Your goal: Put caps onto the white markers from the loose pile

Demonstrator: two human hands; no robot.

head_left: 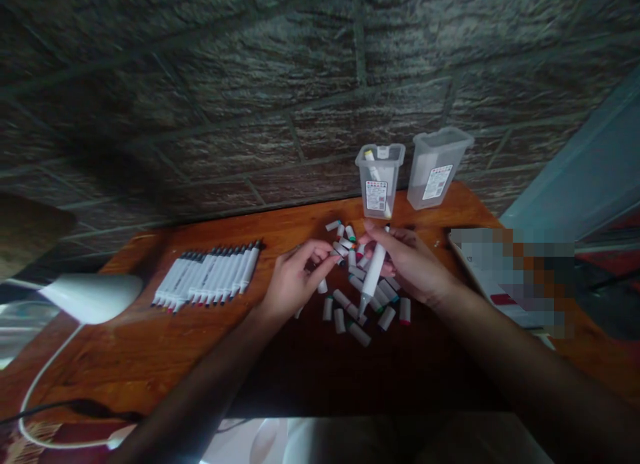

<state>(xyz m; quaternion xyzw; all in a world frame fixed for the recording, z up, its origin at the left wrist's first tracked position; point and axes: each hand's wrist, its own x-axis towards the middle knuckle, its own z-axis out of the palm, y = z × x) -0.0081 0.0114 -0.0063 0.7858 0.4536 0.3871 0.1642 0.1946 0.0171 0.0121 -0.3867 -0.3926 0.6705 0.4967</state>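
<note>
My right hand [410, 261] grips an uncapped white marker [375, 271], its grey tip slanting down toward me. The thumb and fingers of my left hand [300, 271] are pinched at a small white marker cap [340, 249], just left of the marker. Below and around both hands lies a loose spread of white marker caps [386, 319] with coloured ends. Part of this spread is hidden behind my fingers. To the left, several white markers [205, 277] lie side by side in a slanting row, their dark ends pointing away from me.
Two clear plastic boxes stand by the stone wall: the left box [393, 201] has a yellow-ended marker inside, the right box [425, 191] bears a label. A white lamp [100, 297] with its cord is at the left. A flat white item [480, 277], partly blurred, lies right on the wooden table [135, 351].
</note>
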